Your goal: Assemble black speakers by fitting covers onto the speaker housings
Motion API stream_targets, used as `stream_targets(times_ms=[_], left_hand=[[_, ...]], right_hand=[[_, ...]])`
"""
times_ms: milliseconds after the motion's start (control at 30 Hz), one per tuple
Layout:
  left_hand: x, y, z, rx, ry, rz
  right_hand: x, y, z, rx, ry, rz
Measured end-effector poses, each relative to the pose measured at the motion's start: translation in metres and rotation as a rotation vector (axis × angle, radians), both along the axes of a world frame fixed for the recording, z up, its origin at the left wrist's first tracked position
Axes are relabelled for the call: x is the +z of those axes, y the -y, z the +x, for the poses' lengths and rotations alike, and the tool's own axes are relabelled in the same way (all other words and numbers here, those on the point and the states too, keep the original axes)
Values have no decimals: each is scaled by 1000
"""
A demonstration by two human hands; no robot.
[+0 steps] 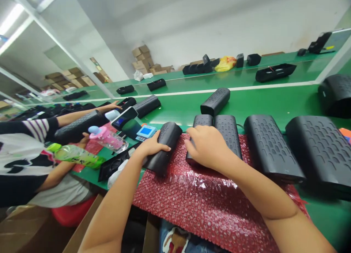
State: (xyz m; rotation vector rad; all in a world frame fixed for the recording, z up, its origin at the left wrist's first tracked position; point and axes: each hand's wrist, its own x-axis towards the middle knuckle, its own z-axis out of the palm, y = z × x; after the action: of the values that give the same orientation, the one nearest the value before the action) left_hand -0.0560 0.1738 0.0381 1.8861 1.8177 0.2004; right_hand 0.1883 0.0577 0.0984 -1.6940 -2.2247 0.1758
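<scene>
My left hand (152,144) grips a black oblong housing (168,138), thumb over its near face; it tilts at the left edge of the red bubble wrap (186,198). My right hand (206,145) is closed over a second black housing (203,119) with a dimpled top, its fingertips mostly hidden behind the hand. Right beside it stands another dimpled housing (227,132). Two larger-looking black housings, one at mid-right (270,147) and one at far right (320,147), stand farther along the row.
A co-worker's arm (74,117) reaches in at the left. Near it lie a green-capped bottle (79,156), a pink bottle (109,139), a phone (124,118) and a small blue-screened device (146,131). A loose black housing (216,101) lies ahead, before a conveyor (175,85) carrying black shells.
</scene>
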Motion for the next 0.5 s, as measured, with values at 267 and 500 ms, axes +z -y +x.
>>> stream_targets(times_ms=[267,500], left_hand=[[-1,11,-10,46,145,-95],[-4,12,-15,50,231,-103]], right_hand=[[-41,-45,-31,-305,202,-375],[-46,-51,-49,-349,9,-294]])
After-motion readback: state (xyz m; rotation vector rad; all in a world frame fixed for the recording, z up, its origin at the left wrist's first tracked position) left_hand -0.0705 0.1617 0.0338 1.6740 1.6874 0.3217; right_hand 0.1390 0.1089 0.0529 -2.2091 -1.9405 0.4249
